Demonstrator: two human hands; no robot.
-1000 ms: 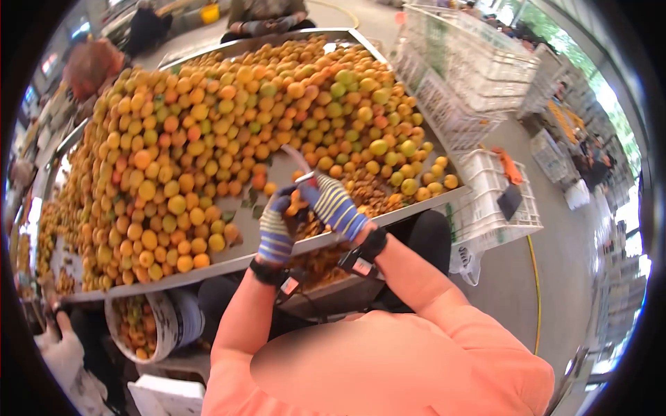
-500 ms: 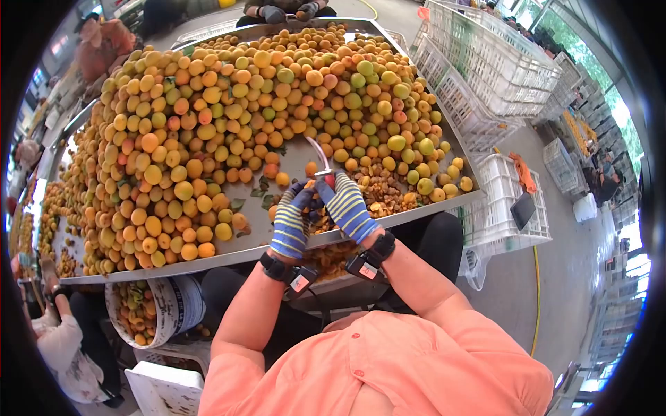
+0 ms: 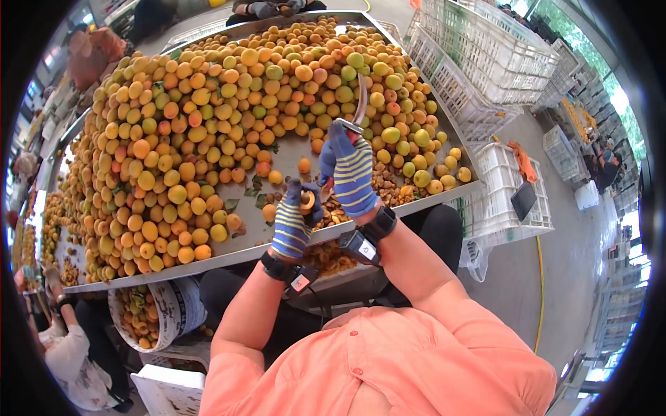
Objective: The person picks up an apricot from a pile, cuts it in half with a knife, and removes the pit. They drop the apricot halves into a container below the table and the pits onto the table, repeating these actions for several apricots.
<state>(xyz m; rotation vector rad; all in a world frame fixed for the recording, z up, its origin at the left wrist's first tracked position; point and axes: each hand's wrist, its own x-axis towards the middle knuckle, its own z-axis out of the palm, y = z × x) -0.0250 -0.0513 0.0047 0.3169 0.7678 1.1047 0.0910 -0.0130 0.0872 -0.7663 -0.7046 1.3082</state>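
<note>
Both hands wear blue gloves with yellow stripes. My left hand [image 3: 295, 216] is closed round a small orange-brown fruit piece [image 3: 306, 202] above the tray's near edge. Up and to the right of it, my right hand [image 3: 352, 170] grips a knife with a curved blade [image 3: 361, 100] that points away from me. A large heap of yellow, orange and green fruit [image 3: 201, 132] fills much of the metal tray [image 3: 239, 258]. Small brown pits or pieces [image 3: 390, 186] lie just right of my right hand.
White plastic crates [image 3: 485, 62] stand at the right, with an orange cloth [image 3: 522, 162] on a nearer one. A bucket of fruit [image 3: 170, 312] is below the tray at left. Co-workers [image 3: 76, 353] sit at the left and the far edge.
My hands have moved apart. The right hand with the knife has gone up and slightly right, and the fruit piece in my left hand now shows.
</note>
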